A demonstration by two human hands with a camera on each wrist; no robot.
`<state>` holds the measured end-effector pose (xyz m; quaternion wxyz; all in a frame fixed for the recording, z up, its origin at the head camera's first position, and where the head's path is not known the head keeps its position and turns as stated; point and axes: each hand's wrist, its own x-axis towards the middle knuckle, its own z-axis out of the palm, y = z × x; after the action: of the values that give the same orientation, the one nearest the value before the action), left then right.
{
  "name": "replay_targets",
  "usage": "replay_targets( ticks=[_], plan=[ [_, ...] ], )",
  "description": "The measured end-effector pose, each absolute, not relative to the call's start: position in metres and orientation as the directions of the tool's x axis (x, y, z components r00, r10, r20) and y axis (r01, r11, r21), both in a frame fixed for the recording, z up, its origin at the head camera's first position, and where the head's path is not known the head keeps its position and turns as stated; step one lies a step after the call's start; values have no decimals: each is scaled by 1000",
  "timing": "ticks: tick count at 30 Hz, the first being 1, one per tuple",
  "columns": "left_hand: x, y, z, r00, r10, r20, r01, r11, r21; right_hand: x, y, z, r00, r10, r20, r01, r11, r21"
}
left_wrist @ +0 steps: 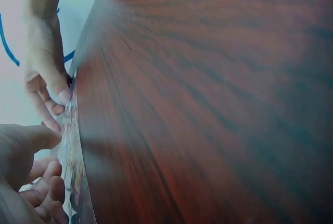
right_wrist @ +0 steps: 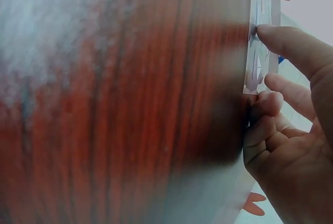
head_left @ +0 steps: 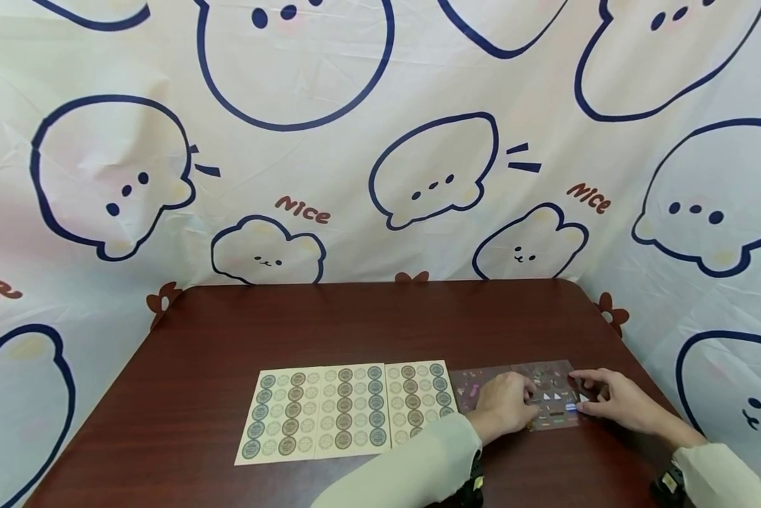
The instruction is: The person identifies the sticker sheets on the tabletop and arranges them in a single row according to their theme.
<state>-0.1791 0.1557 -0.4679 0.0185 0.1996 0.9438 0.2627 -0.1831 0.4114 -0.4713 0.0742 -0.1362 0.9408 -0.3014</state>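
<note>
A clear sheet printed with small coloured and white figures lies flat at the right of the row of sheets. My left hand rests over its left part, thumb and index fingertip apart on the plastic. At its right edge, my right hand touches the sheet with thumb and index finger spread. In the right wrist view, the right thumb reaches the sheet's edge, and the other fingers curl below. The left wrist view shows the left hand close against the sheet, facing the other hand.
Pale yellow sheets with columns of round stamp prints lie left of the hands. Another clear printed sheet sits between them and the touched one. The dark wooden table meets a bear-patterned curtain at back and sides.
</note>
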Motion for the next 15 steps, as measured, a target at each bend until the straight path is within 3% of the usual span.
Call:
replay_targets(
  ticks=[15],
  plan=[
    [-182, 146, -461, -924, 377, 61, 342, 746, 572, -188, 413, -470, -966, -257, -25, -199, 802, -564]
  ],
)
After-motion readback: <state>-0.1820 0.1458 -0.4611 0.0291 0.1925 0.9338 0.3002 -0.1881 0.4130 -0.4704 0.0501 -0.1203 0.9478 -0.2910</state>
